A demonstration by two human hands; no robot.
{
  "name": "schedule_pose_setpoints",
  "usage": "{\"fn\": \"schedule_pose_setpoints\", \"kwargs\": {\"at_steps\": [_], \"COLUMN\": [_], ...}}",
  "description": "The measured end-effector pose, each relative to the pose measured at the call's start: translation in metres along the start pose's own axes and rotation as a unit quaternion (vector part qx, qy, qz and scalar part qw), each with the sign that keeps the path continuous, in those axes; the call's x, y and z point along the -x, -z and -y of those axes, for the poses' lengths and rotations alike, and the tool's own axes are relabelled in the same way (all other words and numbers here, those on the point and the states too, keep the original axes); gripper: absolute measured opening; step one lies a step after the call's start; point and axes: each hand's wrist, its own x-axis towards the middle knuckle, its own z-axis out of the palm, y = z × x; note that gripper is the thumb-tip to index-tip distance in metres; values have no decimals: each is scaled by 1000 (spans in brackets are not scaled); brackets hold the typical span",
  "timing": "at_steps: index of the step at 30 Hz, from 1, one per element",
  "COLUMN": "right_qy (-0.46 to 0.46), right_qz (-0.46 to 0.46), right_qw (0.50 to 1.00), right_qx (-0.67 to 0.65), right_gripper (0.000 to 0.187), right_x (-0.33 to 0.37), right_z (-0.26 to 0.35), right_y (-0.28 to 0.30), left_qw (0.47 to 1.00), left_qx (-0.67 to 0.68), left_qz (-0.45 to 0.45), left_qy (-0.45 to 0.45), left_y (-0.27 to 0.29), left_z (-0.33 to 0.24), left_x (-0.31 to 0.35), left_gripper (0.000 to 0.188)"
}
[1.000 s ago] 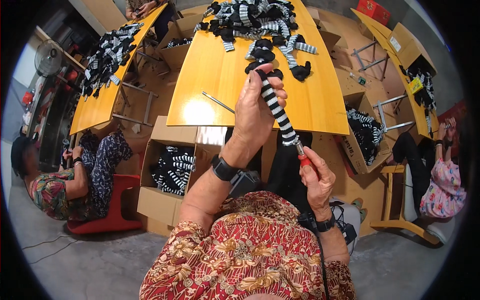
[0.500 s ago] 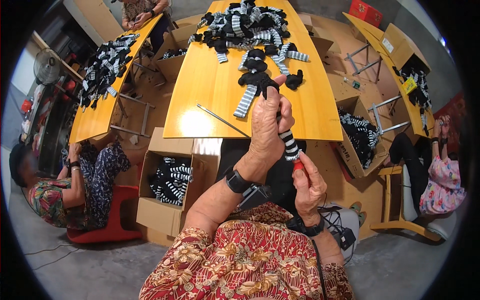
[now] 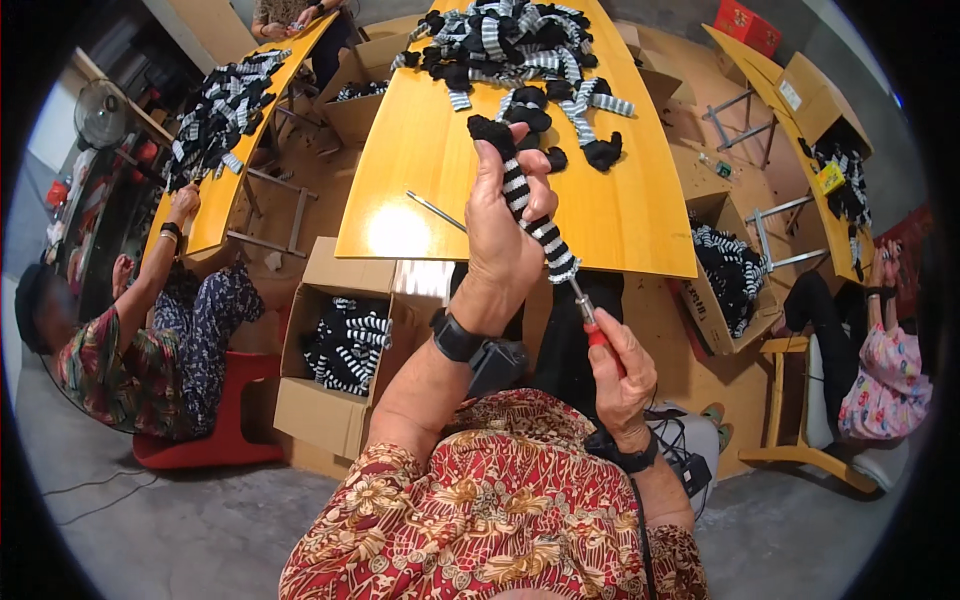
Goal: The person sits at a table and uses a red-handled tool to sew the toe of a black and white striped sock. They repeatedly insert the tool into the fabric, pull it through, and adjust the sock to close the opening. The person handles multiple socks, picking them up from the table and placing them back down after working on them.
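Note:
My left hand (image 3: 503, 230) is closed around a black-and-white striped sock (image 3: 517, 188). The sock's black end sticks out beyond my thumb, and its striped opening slants down toward my right. Below it, my right hand (image 3: 624, 378) grips a tool with a red handle (image 3: 595, 333). The tool's thin metal shaft reaches up to the sock's opening; its tip is hidden there. On the yellow table (image 3: 390, 225), left of my left hand, lies a metal rod (image 3: 434, 209). Farther back is a pile of black and grey-striped socks (image 3: 500, 45).
Open cardboard boxes of striped socks stand left (image 3: 325, 415) and right (image 3: 718, 325) of the table. A person (image 3: 120, 375) sits at the left side table (image 3: 205, 225), another (image 3: 880, 370) at the right one. A third is at the far left.
The red tool has drawn back, baring its shaft. The sock now stretches out long and striped. A grey-striped piece beyond my left hand is gone from view. The left person's arm has reached onto their table.

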Motion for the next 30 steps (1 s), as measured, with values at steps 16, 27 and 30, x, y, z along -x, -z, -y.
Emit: {"fn": "schedule_pose_setpoints", "kwargs": {"at_steps": [16,27,30], "right_qy": [64,-79,-71], "right_qz": [-80,-54,-44], "right_qw": [994,995,997], "right_qx": [48,-25,3], "right_gripper": [35,32,33], "right_x": [-23,-30,-23], "right_z": [-9,-9,-5], "right_y": [-26,-22,-17], "left_qw": [999,996,996], "left_qx": [-12,-84,-84], "left_qz": [-33,-12,-41], "left_qy": [13,6,-13], "left_y": [-10,0,4], "left_z": [23,25,10], "left_x": [-3,13,7], "left_gripper": [39,36,30]}}
